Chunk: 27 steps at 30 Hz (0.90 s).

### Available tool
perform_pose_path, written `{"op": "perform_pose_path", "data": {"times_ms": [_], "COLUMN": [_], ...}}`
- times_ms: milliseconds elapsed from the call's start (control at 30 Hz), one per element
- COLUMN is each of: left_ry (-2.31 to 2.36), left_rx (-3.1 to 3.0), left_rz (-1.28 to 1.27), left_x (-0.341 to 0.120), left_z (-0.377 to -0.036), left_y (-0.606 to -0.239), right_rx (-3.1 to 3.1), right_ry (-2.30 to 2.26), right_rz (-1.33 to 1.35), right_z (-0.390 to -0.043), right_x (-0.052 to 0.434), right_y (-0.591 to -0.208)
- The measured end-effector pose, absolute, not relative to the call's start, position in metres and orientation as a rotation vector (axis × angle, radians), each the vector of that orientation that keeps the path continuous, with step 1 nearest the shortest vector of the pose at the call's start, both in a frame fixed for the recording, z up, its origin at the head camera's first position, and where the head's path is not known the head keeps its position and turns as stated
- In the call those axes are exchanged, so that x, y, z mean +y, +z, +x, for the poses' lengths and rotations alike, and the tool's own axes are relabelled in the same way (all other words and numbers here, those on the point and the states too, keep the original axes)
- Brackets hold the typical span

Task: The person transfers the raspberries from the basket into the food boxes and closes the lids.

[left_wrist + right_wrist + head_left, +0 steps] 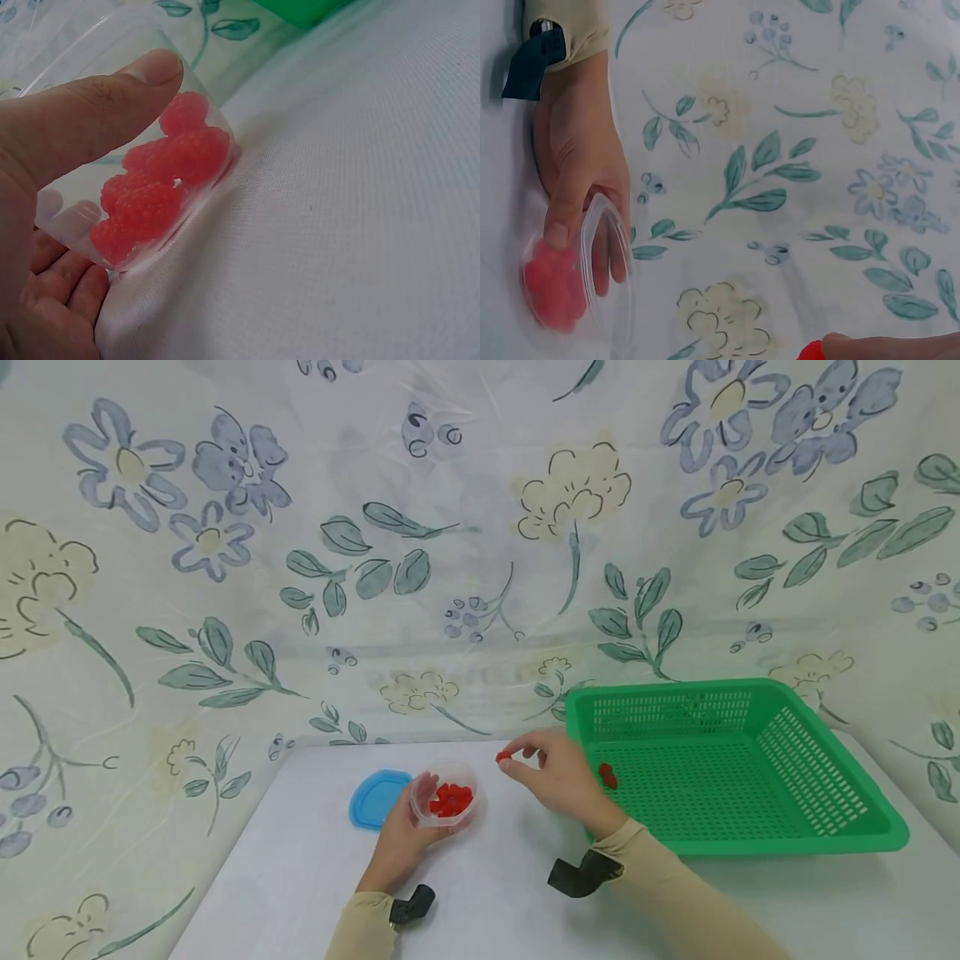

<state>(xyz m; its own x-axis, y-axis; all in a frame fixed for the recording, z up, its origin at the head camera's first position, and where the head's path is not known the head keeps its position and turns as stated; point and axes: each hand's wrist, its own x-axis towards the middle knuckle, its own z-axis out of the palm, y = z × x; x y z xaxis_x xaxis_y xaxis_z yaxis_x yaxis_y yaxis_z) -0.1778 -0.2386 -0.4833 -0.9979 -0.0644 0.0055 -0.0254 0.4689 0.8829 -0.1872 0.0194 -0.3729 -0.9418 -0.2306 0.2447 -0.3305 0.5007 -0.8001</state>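
Observation:
My left hand (pixel 401 852) holds a clear plastic container (pixel 450 773), tilted with its opening towards the right hand's side. Several red raspberries (pixel 150 195) lie heaped inside it, seen through the wall in the left wrist view. The left thumb (pixel 112 101) presses along the outside, and the other fingers are behind and beneath. My right hand (pixel 558 772) pinches one small red raspberry (pixel 502 757) between thumb and fingertips, above the table between container and basket. In the right wrist view only a fingertip and a bit of that raspberry (pixel 811 350) show.
A green plastic basket (pixel 750 845) stands on the right, with a few red raspberries (pixel 608 776) at its left side, partly behind the right hand. A blue lid (pixel 377 802) lies on the white tabletop (pixel 300 860) behind the left hand. A flowered cloth (pixel 480 543) hangs behind.

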Motion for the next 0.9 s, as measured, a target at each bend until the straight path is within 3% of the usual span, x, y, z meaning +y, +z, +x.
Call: {"op": "perform_pose_path", "data": {"times_ms": [900], "left_ry": [-1.557], "left_rx": [-2.661], "left_rz": [0.076], "left_x": [-0.236], "left_z": [-0.177], "left_y": [-0.483], "right_rx": [-2.546], "right_ry": [1.513], "right_rz": [0.459], "right_z": [-0.178], "right_x": [-0.049], "right_y": [-0.411]}}
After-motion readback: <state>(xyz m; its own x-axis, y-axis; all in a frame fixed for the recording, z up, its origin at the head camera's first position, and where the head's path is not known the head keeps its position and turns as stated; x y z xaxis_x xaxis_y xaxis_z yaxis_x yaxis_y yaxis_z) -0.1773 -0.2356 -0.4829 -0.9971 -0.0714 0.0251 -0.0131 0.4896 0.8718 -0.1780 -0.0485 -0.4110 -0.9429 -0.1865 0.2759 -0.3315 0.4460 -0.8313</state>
